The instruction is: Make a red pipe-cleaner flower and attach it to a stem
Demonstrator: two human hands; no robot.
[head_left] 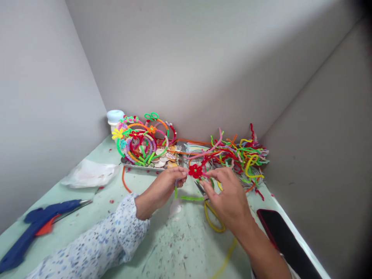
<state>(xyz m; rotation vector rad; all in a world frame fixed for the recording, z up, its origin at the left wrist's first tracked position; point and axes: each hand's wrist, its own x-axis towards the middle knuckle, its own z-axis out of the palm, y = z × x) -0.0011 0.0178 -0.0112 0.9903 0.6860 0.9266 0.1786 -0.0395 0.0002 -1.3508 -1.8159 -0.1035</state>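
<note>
Both hands (pixel 170 182) (pixel 228 193) pinched at red flower (pixel 195 171)

The glue gun (pixel 36 226) and phone (pixel 283 236) — both are cut off.

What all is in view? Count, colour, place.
Glue gun: one, blue and orange, left
Packet: one, whitish, left
Lidded tub: one, white and pale blue, back left
Hoops: several, multicoloured, on tray
Tray: one, metallic, back
Fuzzy strands: many, multicoloured, back right
Phone: one, black and red, right
Red flower: one, between hands
Tabletop: one, pale green, below
Walls: grey, around
Hands: left, right, centre
</note>
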